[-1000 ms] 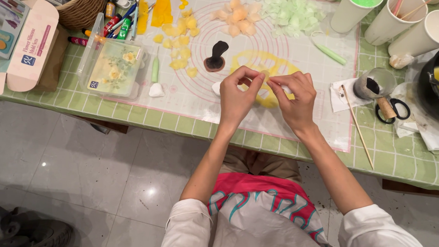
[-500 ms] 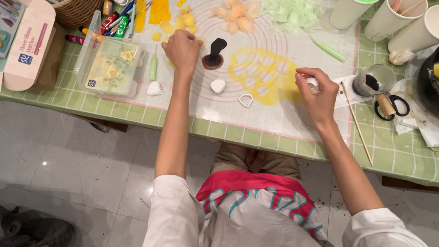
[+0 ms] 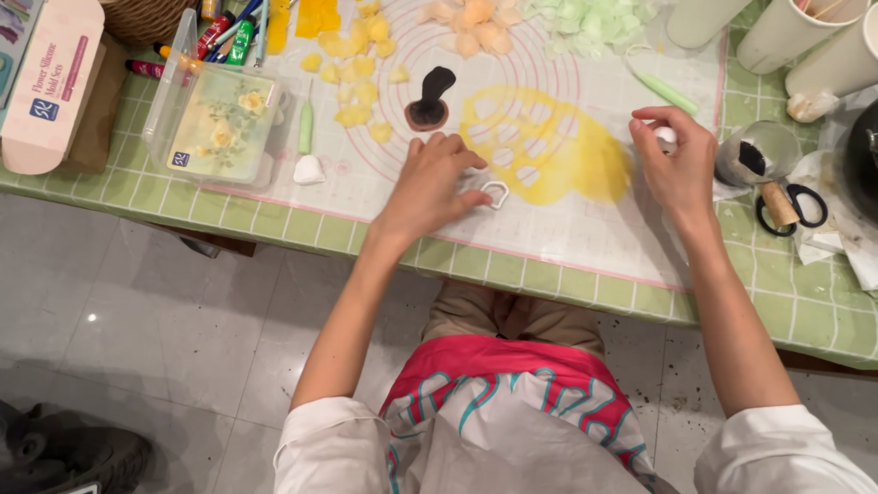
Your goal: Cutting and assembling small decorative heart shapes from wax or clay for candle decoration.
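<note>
your left hand (image 3: 434, 182) pinches the small white cutter (image 3: 496, 194), just left of the yellow sheet (image 3: 544, 146); your right hand (image 3: 677, 156), fingers curled on something small and white, sits farther off.

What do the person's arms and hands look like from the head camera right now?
Both hands, the left hand and the right hand, are bare: no gloves, rings or watch that I can make out. The forearms are uncovered, with white sleeves rolled up above the elbows. No markings show.
</note>
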